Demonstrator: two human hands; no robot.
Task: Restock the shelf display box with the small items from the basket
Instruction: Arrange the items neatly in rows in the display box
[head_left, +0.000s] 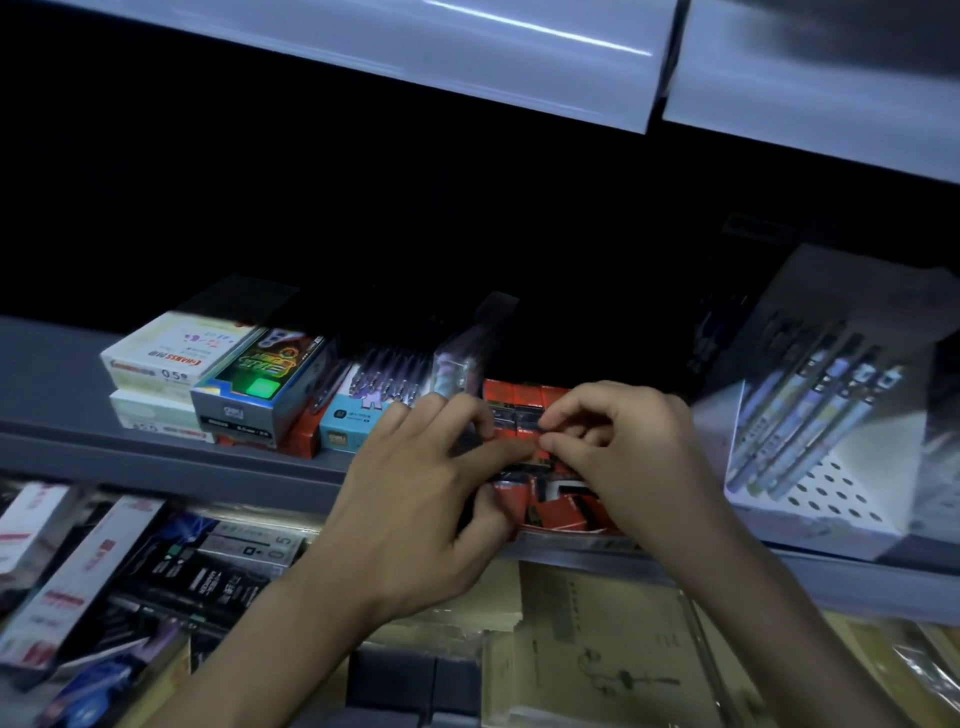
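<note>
The right hand (623, 447) pinches a small dark packet (521, 427) between thumb and forefinger. The packet's long axis runs left to right, directly over the red display box (561, 525) on the shelf (156, 452). The left hand (415, 483) stretches its forefinger to the packet's left end, other fingers curled. I cannot tell whether it grips. The slot lies straight below.

— What do we have in front of us?

— We have a red, open-topped display box (563, 524) sitting at the front edge of a grey shelf (156, 452).

— And inside it?

— We see small packets (524, 395), red with black bands. They stand in a tight row at the back and lie tilted and jumbled near the front. The right hand (618, 447) pinches one dark packet (540, 430) just above the middle.
</note>
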